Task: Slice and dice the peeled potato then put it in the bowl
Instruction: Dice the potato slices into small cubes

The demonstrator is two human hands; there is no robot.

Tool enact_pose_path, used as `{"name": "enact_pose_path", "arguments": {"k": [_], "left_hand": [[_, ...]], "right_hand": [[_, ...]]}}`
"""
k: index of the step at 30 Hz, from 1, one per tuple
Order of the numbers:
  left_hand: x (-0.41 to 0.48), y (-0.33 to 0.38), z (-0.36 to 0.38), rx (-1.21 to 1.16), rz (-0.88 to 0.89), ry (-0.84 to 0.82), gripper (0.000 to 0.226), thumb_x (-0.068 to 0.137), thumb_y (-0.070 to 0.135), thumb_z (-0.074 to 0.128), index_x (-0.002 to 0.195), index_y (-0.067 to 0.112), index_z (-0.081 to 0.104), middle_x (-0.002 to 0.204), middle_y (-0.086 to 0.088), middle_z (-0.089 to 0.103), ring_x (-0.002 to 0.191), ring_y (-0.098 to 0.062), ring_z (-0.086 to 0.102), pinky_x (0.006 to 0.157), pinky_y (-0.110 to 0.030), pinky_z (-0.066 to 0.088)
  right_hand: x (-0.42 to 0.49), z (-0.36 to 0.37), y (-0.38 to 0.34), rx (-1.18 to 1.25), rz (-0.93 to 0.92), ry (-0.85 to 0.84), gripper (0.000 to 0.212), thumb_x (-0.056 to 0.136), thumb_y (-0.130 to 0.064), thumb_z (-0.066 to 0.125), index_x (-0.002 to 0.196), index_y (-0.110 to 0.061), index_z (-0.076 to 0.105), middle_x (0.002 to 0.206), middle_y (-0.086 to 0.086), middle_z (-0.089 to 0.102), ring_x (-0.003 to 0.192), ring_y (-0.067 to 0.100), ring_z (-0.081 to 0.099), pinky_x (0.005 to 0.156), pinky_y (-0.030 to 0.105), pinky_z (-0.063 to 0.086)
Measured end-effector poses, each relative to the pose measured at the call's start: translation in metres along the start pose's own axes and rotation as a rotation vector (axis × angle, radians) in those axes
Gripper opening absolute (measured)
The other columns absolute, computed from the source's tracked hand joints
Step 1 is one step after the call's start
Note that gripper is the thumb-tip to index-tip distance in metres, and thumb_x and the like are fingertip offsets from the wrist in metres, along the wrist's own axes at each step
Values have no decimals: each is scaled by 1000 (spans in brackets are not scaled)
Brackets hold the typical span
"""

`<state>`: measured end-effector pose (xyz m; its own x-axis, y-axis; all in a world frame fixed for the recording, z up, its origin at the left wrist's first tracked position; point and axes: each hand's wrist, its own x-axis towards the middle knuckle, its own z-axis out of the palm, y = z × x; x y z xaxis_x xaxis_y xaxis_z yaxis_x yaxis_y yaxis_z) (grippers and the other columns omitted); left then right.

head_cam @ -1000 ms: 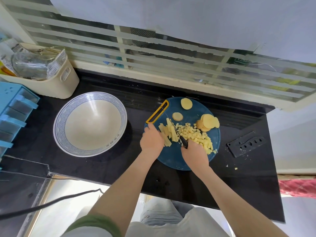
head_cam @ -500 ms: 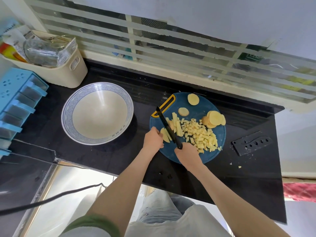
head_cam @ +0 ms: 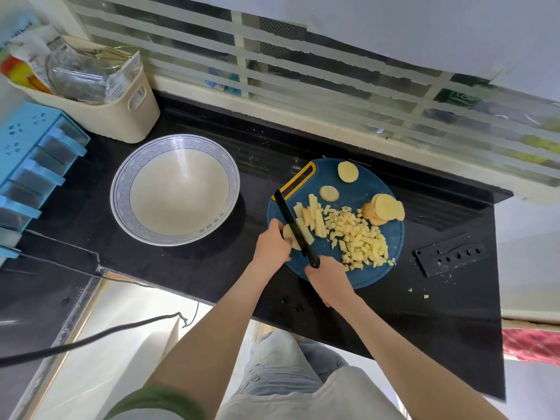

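While the black knife (head_cam: 294, 225) is gripped by its handle in the right hand (head_cam: 328, 277), its blade is laid beside the potato strips (head_cam: 316, 221) on the blue cutting board (head_cam: 363, 275). A potato slice (head_cam: 288, 234) at the board's left edge is held by the curled left hand (head_cam: 271, 245). Diced potato (head_cam: 360, 241) is heaped mid-board beside stacked round slices (head_cam: 386, 207). The bowl (head_cam: 119, 204) is set on the counter (head_cam: 212, 268), left of the board.
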<state>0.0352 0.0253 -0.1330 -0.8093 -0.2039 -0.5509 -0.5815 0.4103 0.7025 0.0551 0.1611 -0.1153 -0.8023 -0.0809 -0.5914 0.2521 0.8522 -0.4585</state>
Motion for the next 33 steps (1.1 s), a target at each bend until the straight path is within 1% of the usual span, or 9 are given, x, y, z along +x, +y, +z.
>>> {"name": "enact_pose_path", "arguments": {"k": [4,11,15,18,21,24,28,30,33], "left_hand": [[1,-5,-1,-96,-75,26,10,96,15,53,104,13,48,90,-9,59,64,-16,62,68,-32,60],[2,-3,-2,-328,-177,25,7,98,11,51,99,4,53,86,-16,64,62,-15,63,57,-23,58],[2,4,-5,-359,-216,-17,10,99,8,48,101,0,53,87,-21,63,61,-18,62,51,-21,55],[4,6,-7,-260,-221,-53,16,100,11,46,87,4,52,87,-19,67,66,-22,67,61,-28,59],[5,7,-10,-164,-190,-60,20,100,11,46,82,4,53,92,-20,70,84,-32,70,81,-40,57],[4,8,-10,-160,-189,-65,24,99,9,46,75,8,48,94,-21,70,89,-32,69,84,-39,56],[6,6,-9,-126,-171,-44,22,98,9,48,77,8,49,90,-20,70,80,-30,68,84,-41,56],[5,6,-8,-139,-176,-49,22,98,8,48,76,8,49,89,-19,70,69,-26,66,81,-39,57],[3,6,-9,-163,-176,-55,23,98,6,48,75,9,48,86,-18,68,58,-18,61,66,-30,58]], "right_hand": [[2,-2,3,-17,-5,17,21,94,-15,47,73,-11,46,65,-1,46,65,19,49,57,28,36],[6,-8,6,97,20,23,19,94,-18,47,80,-7,52,64,3,47,55,20,47,56,35,44],[5,-6,-1,123,-12,27,27,93,-16,48,67,-14,43,61,1,43,49,15,42,51,32,39],[1,-8,-5,94,-18,31,30,92,-15,48,63,-15,40,60,0,43,47,15,43,49,30,38],[-3,-8,-5,75,-11,19,31,92,-14,48,62,-16,38,59,0,43,48,14,43,49,28,37],[-6,-5,-2,87,-2,5,31,91,-12,47,62,-15,37,58,0,42,48,14,41,46,25,33],[-8,1,2,140,19,11,28,91,-12,48,64,-12,41,60,2,43,49,15,42,48,28,34],[-8,0,1,161,19,26,28,92,-13,48,64,-11,42,59,2,43,48,15,42,49,30,37],[-7,-3,-1,164,12,35,27,92,-13,48,65,-12,43,60,3,44,48,16,43,49,31,39]]}}
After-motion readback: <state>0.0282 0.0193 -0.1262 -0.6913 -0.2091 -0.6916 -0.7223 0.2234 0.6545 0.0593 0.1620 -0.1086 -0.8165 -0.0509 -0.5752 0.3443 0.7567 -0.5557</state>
